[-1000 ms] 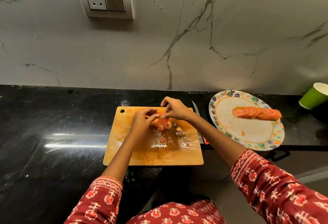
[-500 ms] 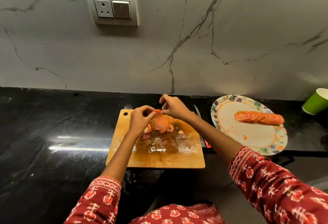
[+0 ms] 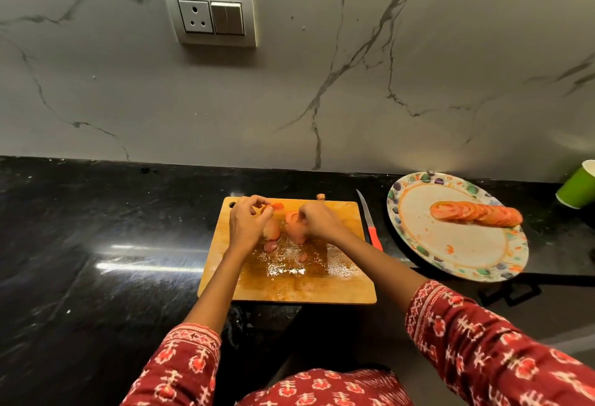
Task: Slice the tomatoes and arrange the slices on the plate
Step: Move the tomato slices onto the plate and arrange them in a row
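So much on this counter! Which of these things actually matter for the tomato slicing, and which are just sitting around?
Part of the job:
- cutting board
- tomato pieces on the board
- left hand, pinching a small tomato piece
- right hand, on a tomato piece
- knife, lying beside the board
- plate with a row of slices

Just lying about:
- green cup
- wall socket

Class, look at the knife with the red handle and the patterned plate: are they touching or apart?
Apart. The head view shows the knife lying on the black counter beside the cutting board, with a strip of bare counter between it and the plate rim.
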Demonstrator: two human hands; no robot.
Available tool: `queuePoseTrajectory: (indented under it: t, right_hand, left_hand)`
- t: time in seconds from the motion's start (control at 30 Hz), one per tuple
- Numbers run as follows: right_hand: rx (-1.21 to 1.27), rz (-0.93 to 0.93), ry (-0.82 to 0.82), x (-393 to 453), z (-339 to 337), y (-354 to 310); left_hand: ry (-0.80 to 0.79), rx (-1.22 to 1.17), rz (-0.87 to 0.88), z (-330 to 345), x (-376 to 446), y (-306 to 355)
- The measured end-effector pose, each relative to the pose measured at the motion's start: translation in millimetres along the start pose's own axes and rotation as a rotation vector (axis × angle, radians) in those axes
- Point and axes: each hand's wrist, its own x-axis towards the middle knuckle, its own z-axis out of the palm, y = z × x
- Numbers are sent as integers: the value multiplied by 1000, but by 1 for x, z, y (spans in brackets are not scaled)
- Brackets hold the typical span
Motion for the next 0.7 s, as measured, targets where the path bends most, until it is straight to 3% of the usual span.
queuePoseTrajectory:
  t: [0.13, 0.5, 0.7]
  right_hand:
    - [109, -11, -2, -2, 0, 6]
    - [720, 155, -117, -21, -32, 49]
    - [708, 187, -41, -37, -41, 85]
  left_hand:
    - [8, -50, 16, -3, -1, 0]
    - [-130, -119, 32, 12, 1, 11]
    - [-222, -163, 18, 45, 10, 34]
